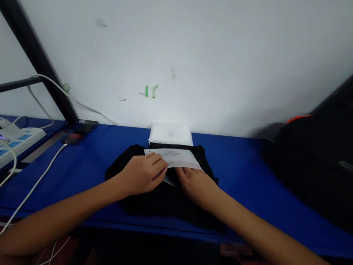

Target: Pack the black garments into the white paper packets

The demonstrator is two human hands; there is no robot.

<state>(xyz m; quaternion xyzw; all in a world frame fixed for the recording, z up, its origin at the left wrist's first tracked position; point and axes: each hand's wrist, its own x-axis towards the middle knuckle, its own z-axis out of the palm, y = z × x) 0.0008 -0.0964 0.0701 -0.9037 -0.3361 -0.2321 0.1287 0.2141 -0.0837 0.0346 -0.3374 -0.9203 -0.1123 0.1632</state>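
Pretty dim around this blue table (239,177), up against a scuffed white wall (238,71). Pinching a thin white sleeve (181,156) at its near-left edge with the left hand (144,173), reaching beneath with the right hand (195,185), tips hidden, can't tell the grip there. As for that sleeve: draped over bunched black cloth (170,204), just in front of a white stack (171,135). Could crease or rip if tugged too hard on one side, or slide around on such loose cloth.
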